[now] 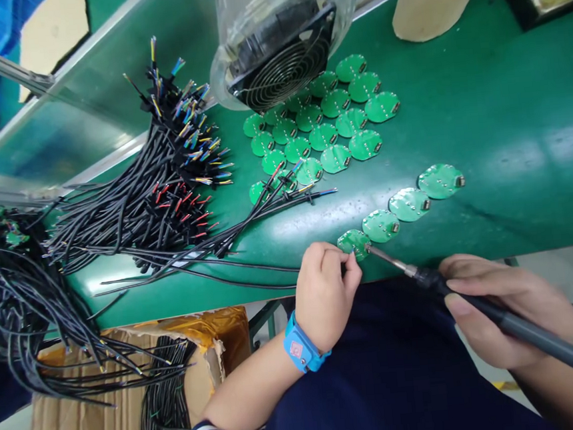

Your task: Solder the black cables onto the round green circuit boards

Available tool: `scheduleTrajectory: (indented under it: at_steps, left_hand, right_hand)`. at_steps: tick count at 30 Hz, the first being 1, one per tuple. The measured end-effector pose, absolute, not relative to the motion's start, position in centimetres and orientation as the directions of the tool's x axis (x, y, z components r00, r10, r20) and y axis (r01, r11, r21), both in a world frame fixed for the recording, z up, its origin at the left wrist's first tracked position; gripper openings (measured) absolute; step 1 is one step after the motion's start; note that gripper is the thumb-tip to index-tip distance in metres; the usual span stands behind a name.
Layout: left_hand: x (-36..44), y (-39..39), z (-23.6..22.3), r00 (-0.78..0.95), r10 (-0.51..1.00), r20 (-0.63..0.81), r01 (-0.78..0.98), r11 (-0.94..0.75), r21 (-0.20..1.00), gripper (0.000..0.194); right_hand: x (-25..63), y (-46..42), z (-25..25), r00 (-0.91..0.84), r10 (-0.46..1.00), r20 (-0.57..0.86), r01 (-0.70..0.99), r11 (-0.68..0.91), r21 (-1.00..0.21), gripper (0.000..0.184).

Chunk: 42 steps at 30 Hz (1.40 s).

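My right hand (505,303) grips a soldering iron (433,281) by its dark handle. The iron's tip touches or nearly touches the right edge of a round green circuit board (353,242) at the table's front edge. My left hand (328,291), with a blue wrist strap (301,347), pinches a black cable (272,284) whose end meets this board; the fingers hide much of that end. Three more boards run up to the right in a slanting row, among them one board (380,225) beside the first and a farther board (441,181).
Rows of round boards (324,136) lie beneath a fan (287,74) in a clear housing. Bundled black cables (115,210) cover the left of the green table (482,104). A cardboard box (84,427) holding cables stands below. A tan container (429,8) sits at the back.
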<state>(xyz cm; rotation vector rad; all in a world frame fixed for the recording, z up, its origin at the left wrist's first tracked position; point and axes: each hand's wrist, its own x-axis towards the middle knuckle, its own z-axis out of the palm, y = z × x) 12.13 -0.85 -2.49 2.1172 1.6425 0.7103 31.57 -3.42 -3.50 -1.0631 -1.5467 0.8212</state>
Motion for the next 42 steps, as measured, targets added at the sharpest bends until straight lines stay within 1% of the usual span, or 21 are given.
scheduleTrajectory:
  at_steps: [2, 4, 8, 13, 16, 19, 22, 23, 25, 28, 31, 34, 36, 37, 40, 42]
  left_hand:
    - [12.0, -0.7, -2.2, 0.194, 0.972, 0.129, 0.774, -0.233, 0.588, 0.006]
    - [11.9, -0.5, -1.8, 0.195, 0.977, 0.085, 0.765, -0.206, 0.611, 0.006]
    - [11.7, -0.1, -1.3, 0.194, 0.981, 0.021, 0.754, -0.162, 0.636, 0.007]
    - [11.9, 0.2, -1.2, 0.174, 0.985, 0.003, 0.775, -0.139, 0.617, 0.01]
    - [12.0, 0.3, -1.2, 0.171, 0.985, -0.001, 0.785, -0.136, 0.605, 0.011]
    - [12.0, 0.5, -1.1, 0.171, 0.985, -0.026, 0.789, -0.121, 0.602, 0.012]
    - [12.1, 0.7, -1.0, 0.165, 0.985, -0.058, 0.795, -0.098, 0.599, 0.013]
    - [12.2, 0.7, -1.0, 0.165, 0.984, -0.066, 0.797, -0.094, 0.596, 0.013]
    - [12.2, 0.8, -0.8, 0.168, 0.982, -0.084, 0.809, -0.089, 0.581, 0.013]
    - [12.2, 0.9, -0.4, 0.202, 0.976, -0.086, 0.853, -0.132, 0.505, 0.012]
    - [11.6, 1.8, -0.1, 0.299, 0.954, -0.033, 0.871, -0.258, 0.417, 0.012]
    - [10.3, 4.0, -0.2, 0.308, 0.942, 0.129, 0.882, -0.334, 0.333, 0.01]
    - [9.4, 6.0, -0.5, 0.31, 0.922, 0.233, 0.9, -0.364, 0.24, 0.017]
    - [9.0, 7.0, -0.6, 0.337, 0.907, 0.254, 0.901, -0.389, 0.194, 0.019]
    - [8.4, 9.5, -1.0, 0.466, 0.859, 0.212, 0.865, -0.492, 0.095, 0.016]
    - [8.5, 10.1, -1.0, 0.533, 0.825, 0.187, 0.832, -0.551, 0.063, 0.015]
  right_hand:
    - [31.5, -3.3, -3.6, -0.057, 0.938, 0.342, 0.213, 0.346, -0.914, 0.03]
    - [31.4, -3.2, -3.7, -0.092, 0.942, 0.323, 0.198, 0.335, -0.921, 0.031]
    - [31.3, -2.8, -3.8, -0.142, 0.924, 0.356, 0.216, 0.38, -0.9, 0.035]
    - [31.0, -2.3, -3.5, -0.184, 0.895, 0.407, 0.241, 0.443, -0.864, 0.034]
    - [30.9, -2.3, -3.5, -0.201, 0.903, 0.38, 0.239, 0.422, -0.875, 0.032]
    - [31.0, -2.7, -3.6, -0.128, 0.928, 0.35, 0.206, 0.37, -0.906, 0.033]
    - [31.6, -2.9, -4.0, -0.008, 0.952, 0.306, 0.095, 0.306, -0.947, 0.031]
    - [31.8, -2.7, -4.2, 0.025, 0.954, 0.299, 0.057, 0.298, -0.953, 0.03]
    - [32.3, -2.2, -4.6, 0.096, 0.937, 0.337, 0.03, 0.336, -0.941, 0.029]
    - [33.0, -1.2, -5.3, 0.145, 0.903, 0.405, 0.036, 0.404, -0.914, 0.023]
    - [33.1, -0.3, -5.6, 0.235, 0.873, 0.427, 0.041, 0.431, -0.902, 0.018]
    - [33.0, 0.0, -5.7, 0.308, 0.856, 0.416, 0.054, 0.421, -0.906, 0.018]
    - [32.8, 0.0, -5.7, 0.311, 0.859, 0.407, 0.046, 0.414, -0.909, 0.016]
    - [32.7, 0.0, -5.8, 0.318, 0.859, 0.403, 0.042, 0.412, -0.91, 0.014]
    - [32.4, 0.0, -6.1, 0.359, 0.842, 0.402, 0.049, 0.413, -0.909, 0.013]
    - [32.3, 0.0, -6.3, 0.385, 0.819, 0.425, 0.042, 0.444, -0.895, 0.016]
